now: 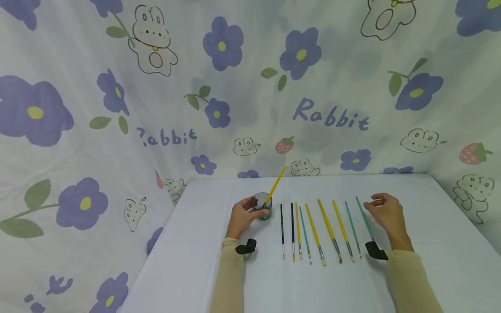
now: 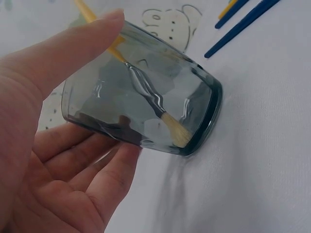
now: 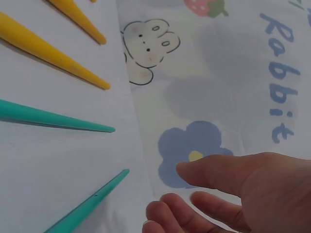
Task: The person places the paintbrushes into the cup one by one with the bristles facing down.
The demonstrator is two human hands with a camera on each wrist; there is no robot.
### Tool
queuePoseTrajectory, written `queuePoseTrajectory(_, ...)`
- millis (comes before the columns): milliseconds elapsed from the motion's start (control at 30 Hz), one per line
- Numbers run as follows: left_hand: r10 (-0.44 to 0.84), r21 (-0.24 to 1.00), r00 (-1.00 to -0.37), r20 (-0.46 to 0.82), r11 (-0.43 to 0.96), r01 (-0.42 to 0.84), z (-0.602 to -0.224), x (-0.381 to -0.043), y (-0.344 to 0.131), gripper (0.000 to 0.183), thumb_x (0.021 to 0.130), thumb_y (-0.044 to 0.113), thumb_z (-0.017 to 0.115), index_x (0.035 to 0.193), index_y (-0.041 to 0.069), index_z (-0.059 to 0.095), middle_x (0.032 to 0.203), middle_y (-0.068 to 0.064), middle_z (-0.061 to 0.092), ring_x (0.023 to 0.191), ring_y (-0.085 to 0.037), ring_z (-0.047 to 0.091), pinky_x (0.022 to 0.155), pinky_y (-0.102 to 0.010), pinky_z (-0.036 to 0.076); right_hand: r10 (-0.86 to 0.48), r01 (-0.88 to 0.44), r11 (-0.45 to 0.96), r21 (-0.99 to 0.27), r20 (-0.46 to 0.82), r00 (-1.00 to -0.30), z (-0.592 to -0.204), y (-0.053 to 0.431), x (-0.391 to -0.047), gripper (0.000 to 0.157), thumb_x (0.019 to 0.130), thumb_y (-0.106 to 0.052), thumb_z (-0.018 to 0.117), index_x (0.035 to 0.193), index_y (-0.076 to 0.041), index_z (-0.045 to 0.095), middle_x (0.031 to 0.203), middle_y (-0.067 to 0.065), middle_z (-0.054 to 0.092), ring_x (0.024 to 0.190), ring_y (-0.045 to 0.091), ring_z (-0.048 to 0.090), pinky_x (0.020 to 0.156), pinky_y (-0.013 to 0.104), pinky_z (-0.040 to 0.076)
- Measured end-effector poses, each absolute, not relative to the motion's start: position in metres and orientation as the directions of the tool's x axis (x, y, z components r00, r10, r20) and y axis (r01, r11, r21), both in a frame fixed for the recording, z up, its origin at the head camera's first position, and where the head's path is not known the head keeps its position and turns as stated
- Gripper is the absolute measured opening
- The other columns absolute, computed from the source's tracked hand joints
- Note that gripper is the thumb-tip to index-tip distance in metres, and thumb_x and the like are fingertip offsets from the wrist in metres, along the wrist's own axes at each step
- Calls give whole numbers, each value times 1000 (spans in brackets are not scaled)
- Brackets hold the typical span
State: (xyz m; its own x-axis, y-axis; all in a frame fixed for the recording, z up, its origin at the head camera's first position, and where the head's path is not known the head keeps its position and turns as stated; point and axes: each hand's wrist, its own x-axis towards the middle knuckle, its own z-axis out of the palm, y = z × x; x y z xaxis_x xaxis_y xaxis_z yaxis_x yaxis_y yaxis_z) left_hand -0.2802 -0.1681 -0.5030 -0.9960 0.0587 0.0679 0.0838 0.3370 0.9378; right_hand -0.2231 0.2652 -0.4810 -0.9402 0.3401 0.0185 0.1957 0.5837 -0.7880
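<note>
My left hand (image 1: 239,221) holds a clear greyish drinking glass (image 2: 214,99), thumb on one side and fingers on the other. In the glass leans a yellow-handled paintbrush (image 1: 277,184), its pale bristles (image 2: 176,131) down near the base and its handle out past the rim. On the right, my right hand (image 1: 388,216) is just off the handle tip of the rightmost green paintbrush (image 1: 365,217), fingers loosely bent with nothing between them. From the right wrist, that green handle (image 3: 92,201) lies apart from the thumb and fingers.
Between the hands several paintbrushes lie in a row, bristles toward me: dark blue ones (image 1: 282,226) at left, yellow ones (image 1: 313,226) in the middle, another green one (image 1: 353,228) at right. The white table (image 1: 297,287) ends at a patterned curtain (image 1: 258,78) behind.
</note>
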Motion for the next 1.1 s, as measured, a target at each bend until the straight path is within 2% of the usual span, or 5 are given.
queuePoseTrajectory(200, 58, 936, -995, 77, 340, 92, -503, -280, -168, 77, 76, 33, 94, 139, 2, 63, 136, -21, 67, 133, -36, 62, 111, -45, 56, 278, 221, 602, -768, -58, -959, -487, 268, -225, 52, 98, -22, 67, 134, 13, 53, 121, 37, 63, 85, 32, 70, 59, 29, 57)
queuePoseTrajectory(433, 53, 937, -995, 80, 336, 93, -503, -280, -168, 77, 75, 34, 94, 138, 2, 63, 136, -21, 67, 134, -37, 62, 111, -46, 56, 234, 254, 656, -711, -128, -964, -490, 267, -231, 56, 97, -22, 66, 135, 15, 50, 125, 37, 63, 104, 46, 65, 78, 48, 60)
queuePoseTrajectory(533, 52, 937, -996, 79, 338, 92, -502, -279, -167, 78, 74, 35, 95, 138, 3, 64, 136, -21, 67, 134, -37, 61, 111, -46, 56, 227, 266, 667, -696, -150, -962, -491, 266, -231, 55, 96, -20, 67, 134, 16, 50, 124, 38, 62, 106, 48, 64, 83, 54, 59)
queuePoseTrajectory(867, 48, 936, -996, 78, 342, 89, -503, -281, -166, 78, 74, 36, 95, 138, 3, 64, 135, -20, 67, 134, -37, 61, 111, -46, 56, 212, 249, 694, -675, -139, -967, -493, 268, -230, 50, 88, -13, 68, 126, 18, 55, 113, 36, 66, 94, 42, 66, 75, 50, 58)
queuePoseTrajectory(1100, 55, 935, -995, 77, 343, 92, -503, -281, -167, 77, 75, 35, 94, 138, 2, 63, 137, -21, 67, 135, -37, 61, 111, -44, 56, 213, 285, 722, -631, -189, -959, -490, 267, -229, 45, 87, -13, 70, 119, 17, 61, 117, 39, 64, 99, 49, 64, 78, 55, 57)
